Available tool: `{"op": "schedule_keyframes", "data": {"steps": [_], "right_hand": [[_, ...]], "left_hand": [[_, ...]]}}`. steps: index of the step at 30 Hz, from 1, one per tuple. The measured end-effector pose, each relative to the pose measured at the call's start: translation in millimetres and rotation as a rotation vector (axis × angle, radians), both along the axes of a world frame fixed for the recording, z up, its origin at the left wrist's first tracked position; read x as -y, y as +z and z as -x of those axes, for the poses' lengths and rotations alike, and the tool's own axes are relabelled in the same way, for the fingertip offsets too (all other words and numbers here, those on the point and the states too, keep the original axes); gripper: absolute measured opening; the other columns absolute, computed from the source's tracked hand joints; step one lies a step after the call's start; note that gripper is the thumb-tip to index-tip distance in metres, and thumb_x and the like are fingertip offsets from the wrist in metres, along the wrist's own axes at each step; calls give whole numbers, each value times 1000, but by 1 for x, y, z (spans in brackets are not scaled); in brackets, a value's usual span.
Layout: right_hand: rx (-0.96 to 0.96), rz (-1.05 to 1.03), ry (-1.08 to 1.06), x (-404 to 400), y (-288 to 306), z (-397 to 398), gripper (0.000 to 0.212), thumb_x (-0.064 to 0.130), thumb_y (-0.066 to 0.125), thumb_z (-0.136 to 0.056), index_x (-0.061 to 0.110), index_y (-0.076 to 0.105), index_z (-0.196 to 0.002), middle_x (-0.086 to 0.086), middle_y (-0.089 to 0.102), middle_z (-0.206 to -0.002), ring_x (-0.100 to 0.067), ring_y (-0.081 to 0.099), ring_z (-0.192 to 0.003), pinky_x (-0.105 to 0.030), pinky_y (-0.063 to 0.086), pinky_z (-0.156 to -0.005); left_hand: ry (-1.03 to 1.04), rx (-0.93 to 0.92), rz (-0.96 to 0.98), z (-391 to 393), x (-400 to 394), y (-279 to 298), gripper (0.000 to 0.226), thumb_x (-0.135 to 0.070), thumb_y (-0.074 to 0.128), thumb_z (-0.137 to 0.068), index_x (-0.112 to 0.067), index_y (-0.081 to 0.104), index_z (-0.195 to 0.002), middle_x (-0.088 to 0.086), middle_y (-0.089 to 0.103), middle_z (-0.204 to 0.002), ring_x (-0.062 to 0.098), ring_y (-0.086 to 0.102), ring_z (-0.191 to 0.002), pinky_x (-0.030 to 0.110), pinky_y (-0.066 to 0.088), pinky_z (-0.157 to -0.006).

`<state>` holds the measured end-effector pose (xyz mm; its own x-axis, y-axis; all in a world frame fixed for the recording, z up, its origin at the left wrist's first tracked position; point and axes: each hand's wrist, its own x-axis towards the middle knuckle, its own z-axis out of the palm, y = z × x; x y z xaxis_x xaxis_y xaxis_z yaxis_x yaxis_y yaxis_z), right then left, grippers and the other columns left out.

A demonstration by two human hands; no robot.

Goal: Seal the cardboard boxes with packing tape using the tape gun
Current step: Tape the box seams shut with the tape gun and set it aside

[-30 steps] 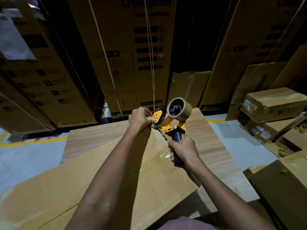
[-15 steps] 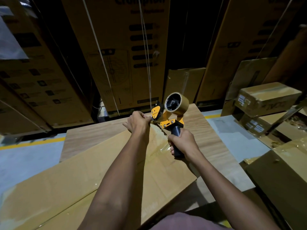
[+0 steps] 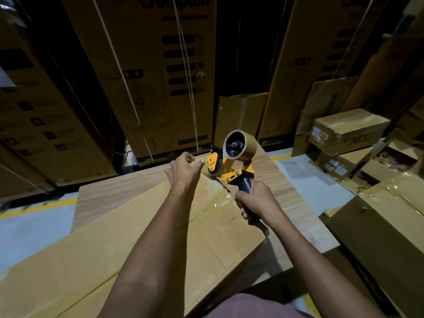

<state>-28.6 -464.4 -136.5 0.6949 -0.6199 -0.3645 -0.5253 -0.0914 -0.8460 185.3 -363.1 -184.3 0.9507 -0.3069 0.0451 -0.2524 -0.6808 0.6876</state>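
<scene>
My right hand (image 3: 254,200) grips the tape gun (image 3: 231,166) by its dark handle, holding it over the far end of the box (image 3: 160,237) on the desk (image 3: 110,198). My left hand (image 3: 183,171) pinches the tape end at the gun's nose.

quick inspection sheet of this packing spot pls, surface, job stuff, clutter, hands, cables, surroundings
surface: wood-grain table, mostly covered by the box.
job's things: long flat cardboard box lies on the table, glossy tape on its far end; yellow tape gun with a tape roll is above that end.
clutter: taped boxes stacked at right.
grippers: right hand grips the gun's dark handle; left hand at the gun's front, fingers loosely curled, grip unclear.
cables: nothing seen; white straps on cartons.
surroundings: tall printed cartons behind, yellow floor line.
</scene>
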Motion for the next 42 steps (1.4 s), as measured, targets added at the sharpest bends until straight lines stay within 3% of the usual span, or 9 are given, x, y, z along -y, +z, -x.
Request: {"op": "schedule_keyframes", "data": {"steps": [2, 4, 9, 21, 26, 32, 35, 39, 42], "right_hand": [[-5, -14, 2, 2, 1, 1, 7, 12, 60, -97, 11, 56, -103, -10, 63, -67, -21, 58, -50, -31, 52, -47], [-15, 14, 19, 4, 3, 1, 8, 13, 61, -97, 12, 55, -103, -10, 64, -69, -19, 59, -51, -31, 52, -47], [-117, 404, 156, 8, 8, -3, 14, 25, 68, -91, 22, 56, -87, -4, 65, -84, -21, 64, -78, -39, 56, -71], [-160, 650, 201, -2, -3, 28, 13, 29, 64, -97, 23, 53, -102, 3, 60, -91, -16, 58, -83, -28, 40, -62], [-168, 649, 174, -4, -2, 26, 14, 30, 63, -96, 20, 57, -105, -1, 63, -96, -22, 61, -87, -36, 49, -71], [-150, 684, 201, -8, -3, 28, 16, 28, 64, -97, 20, 57, -109, -1, 62, -98, -24, 61, -91, -39, 53, -76], [-173, 686, 206, -9, -2, 30, 18, 31, 64, -96, 20, 58, -109, -3, 63, -99, -27, 63, -93, -44, 55, -79], [-180, 679, 206, -5, 0, 41, 15, 29, 63, -96, 22, 54, -106, 0, 60, -95, -22, 59, -87, -36, 47, -68], [-194, 694, 200, -3, -4, 60, 17, 30, 64, -96, 25, 54, -109, 2, 60, -93, -18, 60, -84, -39, 56, -72]], "left_hand": [[-121, 109, 60, 3, -6, -3, 34, -52, 72, -85, -32, 62, -111, -10, 54, -119, 14, 46, -113, 41, 35, -90], [-188, 147, 93, 5, -10, -2, 24, -43, 76, -85, -34, 65, -104, -9, 51, -128, 14, 40, -121, 36, 27, -90], [-202, 149, 3, 4, -12, 1, 6, -31, 75, -88, -32, 72, -93, -5, 50, -138, 20, 37, -133, 38, 25, -93], [-164, 175, -25, 4, -13, 1, 10, -41, 78, -83, -32, 73, -82, -5, 52, -145, 22, 36, -136, 49, 29, -101], [-171, 248, -250, 19, -13, 3, 26, -49, 68, -90, -29, 79, -103, 4, 36, -162, 31, 26, -148, 58, 24, -112], [-139, 140, -381, 52, -23, 10, 67, -74, 53, -88, -35, 56, -142, 6, 21, -168, 33, 5, -156, 64, 14, -117], [-118, 91, -411, 52, -22, 13, 65, -76, 53, -87, -42, 54, -142, 5, 14, -169, 35, -2, -156, 67, 12, -116], [-103, 43, -424, 54, -21, 10, 61, -79, 49, -86, -46, 58, -137, 8, 7, -170, 38, -7, -155, 68, 9, -115], [-91, 43, -438, 56, -20, 10, 61, -80, 48, -86, -45, 60, -135, 8, 5, -170, 39, -7, -155, 68, 10, -115]]}}
